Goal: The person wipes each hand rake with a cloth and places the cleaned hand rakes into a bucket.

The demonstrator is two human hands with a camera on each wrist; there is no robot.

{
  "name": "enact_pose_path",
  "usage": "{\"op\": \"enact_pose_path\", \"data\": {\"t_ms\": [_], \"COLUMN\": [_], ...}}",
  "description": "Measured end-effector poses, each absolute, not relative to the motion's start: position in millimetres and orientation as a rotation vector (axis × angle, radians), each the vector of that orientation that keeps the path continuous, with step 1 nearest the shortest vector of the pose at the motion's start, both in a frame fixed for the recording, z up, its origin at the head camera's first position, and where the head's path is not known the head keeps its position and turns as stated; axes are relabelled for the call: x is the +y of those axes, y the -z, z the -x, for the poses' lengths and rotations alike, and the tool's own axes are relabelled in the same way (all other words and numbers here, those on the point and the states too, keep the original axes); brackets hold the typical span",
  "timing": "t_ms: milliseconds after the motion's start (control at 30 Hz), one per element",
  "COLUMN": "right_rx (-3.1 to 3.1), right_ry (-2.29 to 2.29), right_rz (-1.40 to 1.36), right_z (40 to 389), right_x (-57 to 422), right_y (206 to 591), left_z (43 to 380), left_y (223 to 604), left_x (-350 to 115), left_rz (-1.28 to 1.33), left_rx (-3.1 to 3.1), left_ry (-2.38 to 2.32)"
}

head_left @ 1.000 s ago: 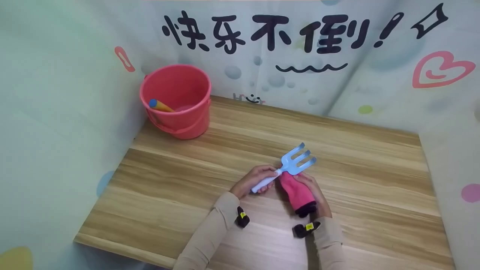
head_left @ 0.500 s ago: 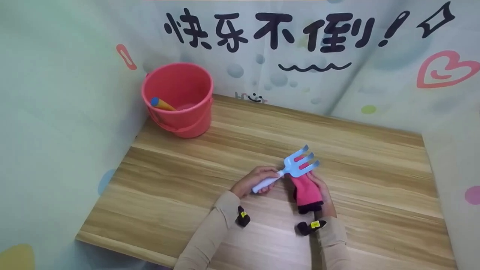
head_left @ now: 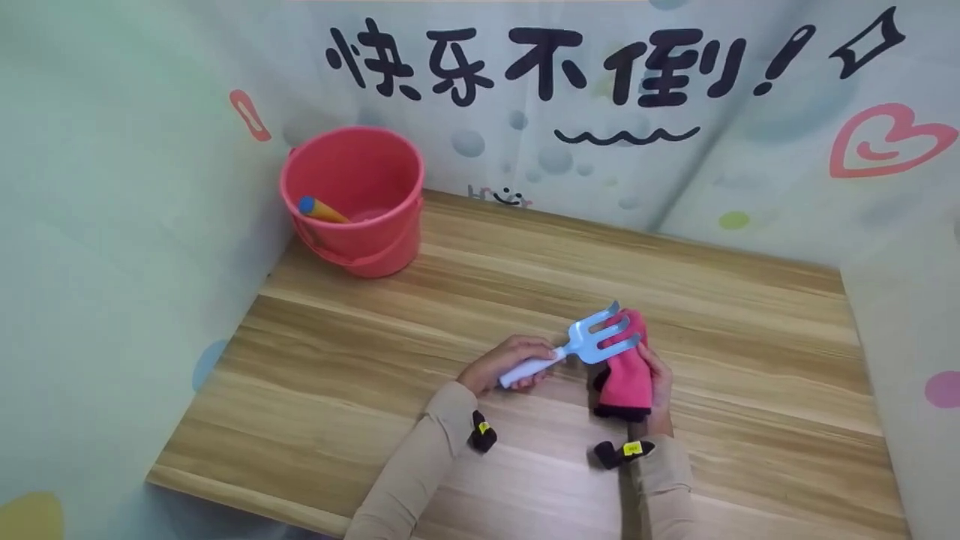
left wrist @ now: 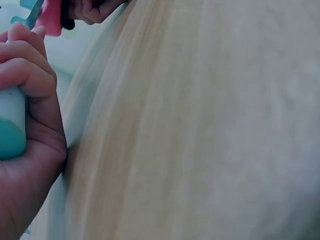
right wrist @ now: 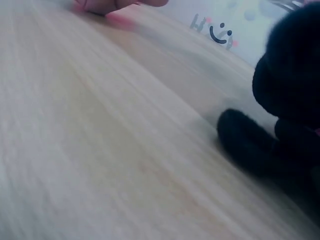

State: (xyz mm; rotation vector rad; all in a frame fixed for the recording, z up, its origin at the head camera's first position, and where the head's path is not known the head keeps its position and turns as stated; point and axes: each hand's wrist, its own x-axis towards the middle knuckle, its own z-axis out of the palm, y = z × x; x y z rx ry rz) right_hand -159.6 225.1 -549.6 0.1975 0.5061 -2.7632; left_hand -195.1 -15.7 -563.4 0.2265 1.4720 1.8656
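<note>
In the head view, my left hand (head_left: 499, 364) grips the pale handle (head_left: 529, 370) of a light blue toy hand fork (head_left: 589, 345), its tines pointing up and right. The left wrist view shows the fingers (left wrist: 32, 75) curled round the handle, whose teal end (left wrist: 10, 140) pokes out. My right hand (head_left: 661, 390) holds a pink glove (head_left: 628, 384) with black edging. From above, the tines overlap the glove's upper part; whether they touch cannot be told. Black, finger-like folds of the glove (right wrist: 295, 75) fill the right side of the right wrist view.
A red bucket (head_left: 386, 251) stands at the table's back left corner. Inside it leans an orange stick-like handle (head_left: 328, 211) with a blue end. Printed cloth walls (head_left: 525, 150) border the back and sides of the wooden table (head_left: 337, 360).
The glove and my right hand have shifted right, and the glove's far end now shows beyond the tines. The fork has tilted slightly lower; my left hand keeps its grip.
</note>
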Motion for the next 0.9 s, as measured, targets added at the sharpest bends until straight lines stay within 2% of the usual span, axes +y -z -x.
{"op": "enact_pose_path", "data": {"t_ms": [333, 767, 900], "right_rx": [0.293, 0.412, 0.299], "right_ry": [2.884, 2.981, 2.948], "right_rz": [0.173, -0.075, 0.009], "right_z": [155.7, 149.6, 155.1], "right_x": [224.3, 223.8, 224.2], "right_y": [556.8, 548.5, 550.1], "left_z": [198.0, 202.3, 202.1], "left_y": [561.4, 558.3, 559.7], "left_x": [-16.7, -17.9, -18.1], "left_rz": [-0.313, -0.293, -0.296], "left_rx": [1.547, 1.497, 1.457], "left_ry": [-1.741, -1.708, -1.747]}}
